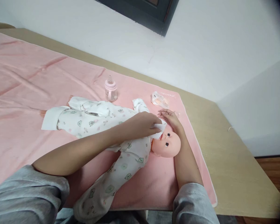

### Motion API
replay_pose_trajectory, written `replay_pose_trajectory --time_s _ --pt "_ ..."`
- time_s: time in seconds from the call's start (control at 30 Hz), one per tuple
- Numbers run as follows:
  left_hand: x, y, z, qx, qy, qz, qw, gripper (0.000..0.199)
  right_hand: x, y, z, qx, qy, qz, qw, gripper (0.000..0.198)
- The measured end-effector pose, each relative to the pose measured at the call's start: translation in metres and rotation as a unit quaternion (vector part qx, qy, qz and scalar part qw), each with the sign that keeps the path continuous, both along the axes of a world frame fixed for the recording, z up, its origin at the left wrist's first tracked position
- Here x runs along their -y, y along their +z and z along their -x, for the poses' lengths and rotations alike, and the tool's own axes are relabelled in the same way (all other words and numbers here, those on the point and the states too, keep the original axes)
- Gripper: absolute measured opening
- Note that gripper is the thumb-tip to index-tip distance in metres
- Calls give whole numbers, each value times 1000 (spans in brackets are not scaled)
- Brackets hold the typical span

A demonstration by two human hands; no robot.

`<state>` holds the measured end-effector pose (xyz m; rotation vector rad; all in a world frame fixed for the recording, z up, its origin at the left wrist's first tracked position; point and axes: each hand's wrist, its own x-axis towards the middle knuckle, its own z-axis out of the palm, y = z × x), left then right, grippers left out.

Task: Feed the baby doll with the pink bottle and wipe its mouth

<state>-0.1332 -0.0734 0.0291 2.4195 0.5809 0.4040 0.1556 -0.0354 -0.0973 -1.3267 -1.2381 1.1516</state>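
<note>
A baby doll point(171, 148) in white pajamas point(133, 155) with a small animal print lies on its back, its bald head to the right and bare feet to the left. My left hand point(144, 124) reaches across the doll's chest. It pinches a white wipe point(159, 129) against the doll's chin and mouth, covering part of the lower face. My right hand point(171, 119) lies on the far side of the doll's head with its fingers loosely stretched out and nothing visible in them. My right forearm passes close beside the crown of the head.
A pink blanket point(21, 102) covers much of the wooden table point(226, 161). Beyond the doll stands a pink-capped baby bottle point(111, 90). A clear plastic packet point(160, 99) lies just past my right hand. A white wall point(196, 53) rises behind the table.
</note>
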Motion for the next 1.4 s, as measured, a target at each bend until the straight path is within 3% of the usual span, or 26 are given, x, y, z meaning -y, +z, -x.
replay_pose_trajectory --time_s 0.17,0.43,0.8,1.4 --pt "-5 5 8 -35 -60 40 997 29 -2 -3 -3 -2 7 -13 1000 32" --pt "4 7 3 -45 -29 26 998 31 -4 -6 -5 -3 7 -12 1000 32" --pt "2 -13 -3 14 -41 -25 999 29 -7 -7 -7 -7 13 -16 1000 32" --pt "2 -11 -1 7 -27 -48 998 24 -4 -3 -3 -4 1 -9 1000 32"
